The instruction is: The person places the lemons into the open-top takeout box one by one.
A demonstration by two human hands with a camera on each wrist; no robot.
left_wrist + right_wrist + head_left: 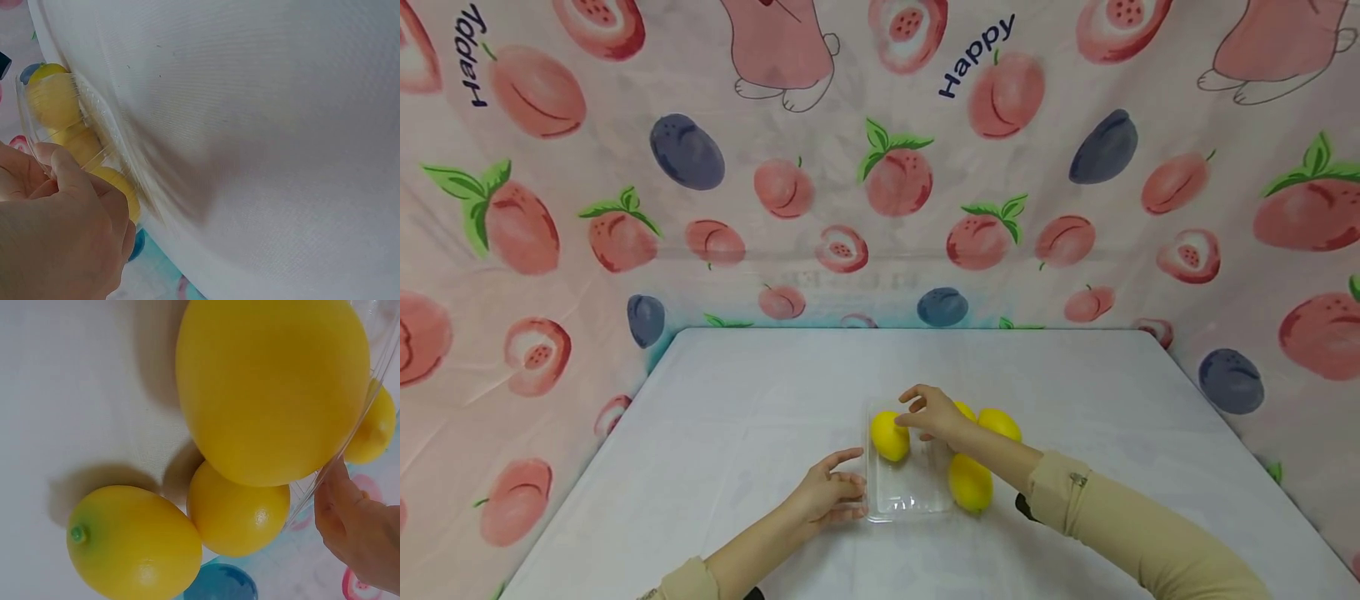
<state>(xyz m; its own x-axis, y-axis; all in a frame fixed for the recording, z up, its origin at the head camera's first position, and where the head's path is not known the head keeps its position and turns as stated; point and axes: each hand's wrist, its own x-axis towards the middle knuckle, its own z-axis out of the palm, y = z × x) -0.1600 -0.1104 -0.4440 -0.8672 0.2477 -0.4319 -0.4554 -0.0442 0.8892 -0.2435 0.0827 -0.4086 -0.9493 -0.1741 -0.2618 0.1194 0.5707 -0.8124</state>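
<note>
A clear plastic box (917,504) stands on the white-covered table with a yellow lemon (889,442) in its far left part. My left hand (827,496) is at the box's left side, fingers fairly straight and fingertips right at the wall. Over the box reaches my right hand (934,414), its fingers spread and loosely bent, fingertips overlapping that lemon's upper right side. In the right wrist view, the right hand's fingers (337,487) appear beside the lemon (375,428) behind the clear wall.
Right of the box lie more lemons: one near the front (972,483), one farther back (998,423), and one partly hidden behind the right hand (964,410). A fruit-print cloth (820,275) hangs behind the white table (760,392).
</note>
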